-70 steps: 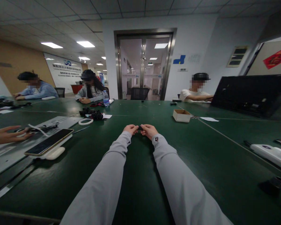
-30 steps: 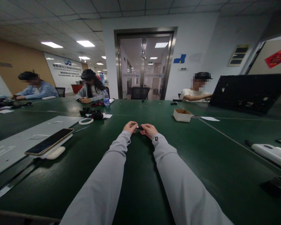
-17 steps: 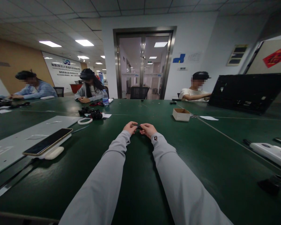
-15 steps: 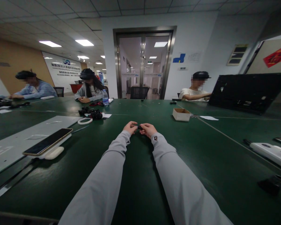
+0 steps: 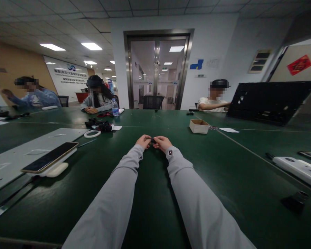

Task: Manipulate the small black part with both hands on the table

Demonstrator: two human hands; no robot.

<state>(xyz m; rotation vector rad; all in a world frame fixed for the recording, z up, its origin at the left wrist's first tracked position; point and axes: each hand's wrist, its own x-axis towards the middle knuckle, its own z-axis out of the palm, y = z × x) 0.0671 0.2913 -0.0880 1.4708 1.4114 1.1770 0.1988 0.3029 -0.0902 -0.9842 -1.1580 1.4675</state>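
Both my hands meet over the middle of the green table [image 5: 155, 180], arms stretched forward in grey sleeves. A small black object [image 5: 152, 140] is pinched between them; its kind is too small to make out. On its left end my left hand [image 5: 144, 141] closes with thumb and fingertips. My right hand [image 5: 162, 143] grips the other end, fingers curled around it. Fingers cover much of the object.
On the left lie a phone [image 5: 50, 157], a grey panel [image 5: 5, 173], a white ring [image 5: 92, 134] and black gear [image 5: 98, 124]. An open box [image 5: 199, 126] stands right of my hands. Further right are a power strip [image 5: 298, 169] and a large black screen [image 5: 272, 102]. Several people sit opposite.
My left hand has closed onto the black object's left end, and the hands are slightly nearer each other. The person at far left has raised a hand. The view has shifted slightly.
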